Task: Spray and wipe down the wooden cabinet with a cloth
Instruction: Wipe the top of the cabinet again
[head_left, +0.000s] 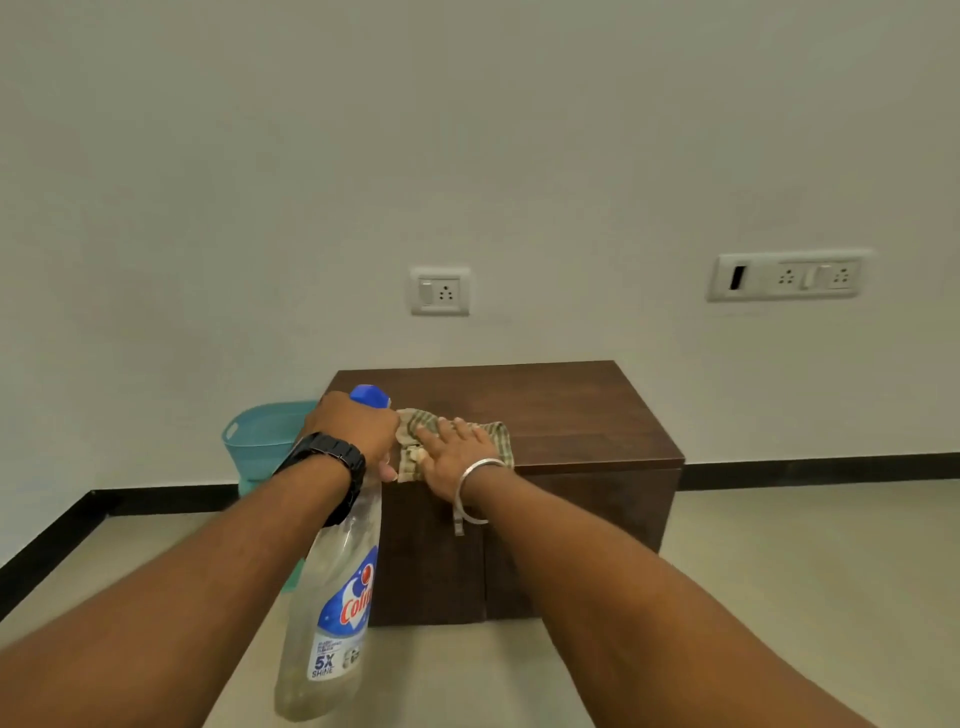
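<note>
Gripped the spray bottle (337, 597) by its neck with the left hand (358, 434), just under the blue cap (371, 396), and held it tilted before the wooden cabinet (571, 410), at its left front corner. Pressed the checked cloth (496, 432) flat on the cabinet top, near the front left edge, with the right hand (452, 453), fingers straight. Perhaps brushed the cloth with the left knuckles; too blurred to tell.
</note>
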